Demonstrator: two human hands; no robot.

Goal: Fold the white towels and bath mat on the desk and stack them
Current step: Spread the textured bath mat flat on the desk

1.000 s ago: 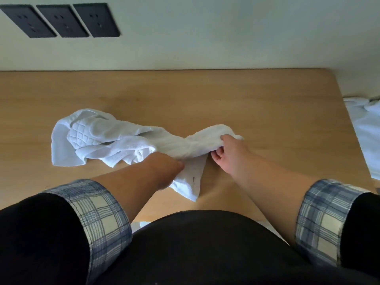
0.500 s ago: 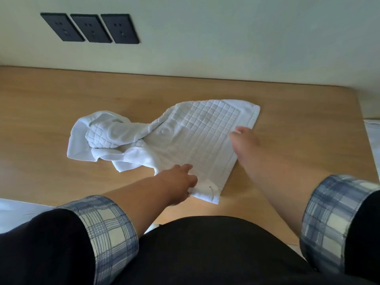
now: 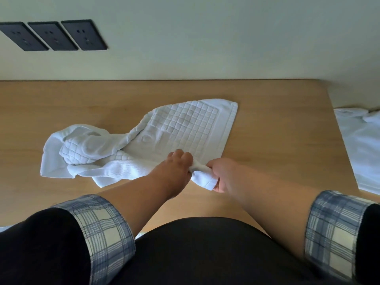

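1. The left hand (image 3: 176,169) and the right hand (image 3: 225,174) are both pinching the near corner (image 3: 202,177) of the white bath mat (image 3: 195,124). The fingers (image 3: 182,156) are curling tight on the cloth. The two hands are sitting just beside each other.
2. The corner is bunching up between the hands, near the front of the bench (image 3: 277,140).
3. From the fingers, the flat half with the little squares is lying away toward the wall, going up and to the right.
4. The bunched half (image 3: 82,149) is lying off to the left, so it is nearer the left hand. The mat's long side is running left to right, a bit slanted.
5. I think the next move is asking the left hand to go left along the near edge and pull that crumpled end flat. The right hand would be holding the corner down.
6. Another white towel (image 3: 362,145) is lying well apart on the right, past the bench edge.
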